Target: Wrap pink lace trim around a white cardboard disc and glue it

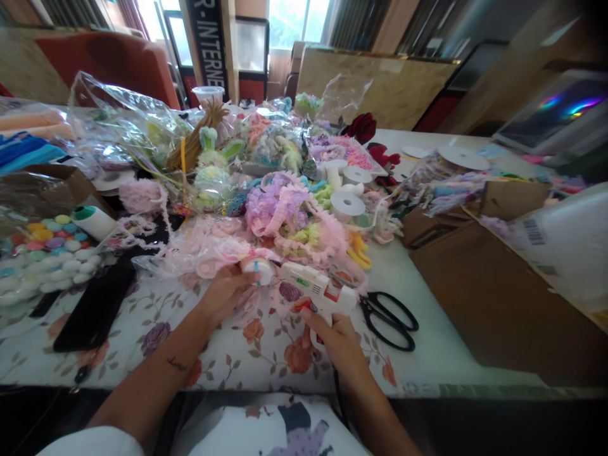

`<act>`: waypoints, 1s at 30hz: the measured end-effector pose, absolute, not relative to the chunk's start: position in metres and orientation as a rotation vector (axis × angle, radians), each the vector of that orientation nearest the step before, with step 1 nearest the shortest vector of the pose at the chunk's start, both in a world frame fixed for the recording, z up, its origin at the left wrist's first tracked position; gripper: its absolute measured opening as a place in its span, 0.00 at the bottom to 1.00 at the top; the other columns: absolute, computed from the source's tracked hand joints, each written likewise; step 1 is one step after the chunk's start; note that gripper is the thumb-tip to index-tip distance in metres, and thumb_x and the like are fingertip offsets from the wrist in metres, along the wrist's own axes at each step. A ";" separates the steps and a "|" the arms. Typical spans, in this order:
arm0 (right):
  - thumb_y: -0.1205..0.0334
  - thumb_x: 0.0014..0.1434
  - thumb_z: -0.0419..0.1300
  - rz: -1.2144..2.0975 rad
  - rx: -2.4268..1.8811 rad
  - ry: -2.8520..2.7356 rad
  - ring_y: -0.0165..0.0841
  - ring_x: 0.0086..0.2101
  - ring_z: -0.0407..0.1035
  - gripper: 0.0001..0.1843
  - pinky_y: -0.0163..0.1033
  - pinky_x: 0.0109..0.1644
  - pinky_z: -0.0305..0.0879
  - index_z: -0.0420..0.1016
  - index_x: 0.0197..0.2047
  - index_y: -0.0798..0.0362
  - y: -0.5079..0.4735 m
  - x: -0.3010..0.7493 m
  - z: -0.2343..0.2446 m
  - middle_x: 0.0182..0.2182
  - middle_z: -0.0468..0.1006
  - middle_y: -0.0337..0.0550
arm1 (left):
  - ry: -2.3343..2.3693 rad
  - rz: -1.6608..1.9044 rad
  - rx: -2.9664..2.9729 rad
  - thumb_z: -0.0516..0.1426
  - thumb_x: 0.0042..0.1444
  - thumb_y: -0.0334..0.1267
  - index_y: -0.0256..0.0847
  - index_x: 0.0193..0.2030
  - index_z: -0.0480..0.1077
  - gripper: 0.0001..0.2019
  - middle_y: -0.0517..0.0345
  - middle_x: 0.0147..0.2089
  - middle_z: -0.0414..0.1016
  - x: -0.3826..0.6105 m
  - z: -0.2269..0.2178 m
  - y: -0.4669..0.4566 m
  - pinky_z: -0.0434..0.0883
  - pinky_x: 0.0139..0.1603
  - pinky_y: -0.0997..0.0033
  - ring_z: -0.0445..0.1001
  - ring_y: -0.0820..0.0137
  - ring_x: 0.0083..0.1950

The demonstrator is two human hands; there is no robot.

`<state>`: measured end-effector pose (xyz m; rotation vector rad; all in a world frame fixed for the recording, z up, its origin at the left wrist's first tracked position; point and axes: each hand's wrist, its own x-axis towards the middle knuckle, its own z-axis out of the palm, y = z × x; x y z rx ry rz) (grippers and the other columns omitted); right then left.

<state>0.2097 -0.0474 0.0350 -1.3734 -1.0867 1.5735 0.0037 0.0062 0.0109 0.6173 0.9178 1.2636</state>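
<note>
My right hand point(339, 335) grips a white hot glue gun point(311, 282) by its handle, a finger by the red trigger point(304, 305). The gun's nozzle points left at a small round white piece point(260, 271) with a light blue strip across it. That piece is pinched in the closed fingers of my left hand point(225, 291). Pink frilly ribbon and netting point(218, 250) lie just behind and around the left hand. Black-handled scissors point(389, 320) rest to the right of the gun, their blades partly hidden.
Lilac ruffled trim point(275, 206), white ribbon spools point(348, 204) and plastic-wrapped supplies crowd the table's middle. A black phone point(90, 307) and bagged pompoms point(57, 250) lie at left. On the right stands a cardboard box point(503, 304). Floral cloth point(228, 361) covers the table front.
</note>
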 end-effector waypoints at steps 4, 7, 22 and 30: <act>0.47 0.51 0.66 1.615 -1.336 -1.074 0.27 0.15 0.59 0.20 0.31 0.19 0.54 0.77 0.37 0.56 -0.047 0.211 0.037 0.12 0.68 0.36 | 0.905 1.256 0.619 0.69 0.38 0.29 0.33 0.32 0.78 0.11 0.52 0.31 0.81 0.003 0.009 0.007 0.73 0.41 0.70 0.79 0.65 0.36; 0.48 0.51 0.65 1.641 -1.314 -1.083 0.26 0.14 0.58 0.20 0.31 0.18 0.54 0.77 0.36 0.57 -0.047 0.212 0.036 0.11 0.69 0.37 | 0.894 1.250 0.609 0.69 0.38 0.29 0.33 0.32 0.78 0.11 0.52 0.31 0.81 0.003 0.008 0.007 0.74 0.41 0.70 0.79 0.65 0.36; 0.48 0.52 0.63 1.758 -1.193 -0.883 0.26 0.13 0.58 0.19 0.30 0.15 0.52 0.77 0.39 0.56 -0.038 0.211 0.031 0.16 0.73 0.39 | 0.940 1.219 0.598 0.70 0.34 0.29 0.33 0.33 0.79 0.14 0.51 0.33 0.81 0.003 0.008 0.006 0.73 0.45 0.68 0.79 0.65 0.37; 0.51 0.52 0.63 1.785 -1.143 -0.647 0.22 0.15 0.56 0.14 0.26 0.14 0.50 0.74 0.33 0.55 -0.034 0.219 0.034 0.23 0.75 0.42 | 0.943 1.213 0.628 0.70 0.36 0.30 0.33 0.35 0.79 0.15 0.49 0.36 0.82 0.002 0.005 0.006 0.72 0.47 0.69 0.79 0.65 0.39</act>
